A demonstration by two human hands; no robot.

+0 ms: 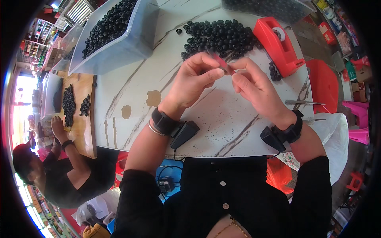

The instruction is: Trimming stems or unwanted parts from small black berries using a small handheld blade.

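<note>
Held up above the marble-patterned table, a thin strip [222,61], part pinkish red and part grey, runs between both hands. My left hand [194,77] pinches it between thumb and fingers. My right hand [256,85] is closed at its other end, fingertips pressed together close to the left ones. What exactly the strip is cannot be made out. Just beyond the hands lies a loose pile of round black beads [222,35], some showing holes. To the right of the pile stands a red tape dispenser [276,49], with a few beads [274,71] against its side.
A translucent bin [119,49] of black beads stands at far left, another bin [274,10] at the back right. Tweezers-like metal tool [303,102] lies at the right edge. At left, a co-worker [67,170] sits at a wooden table [85,131]. Red stool [323,83] at right.
</note>
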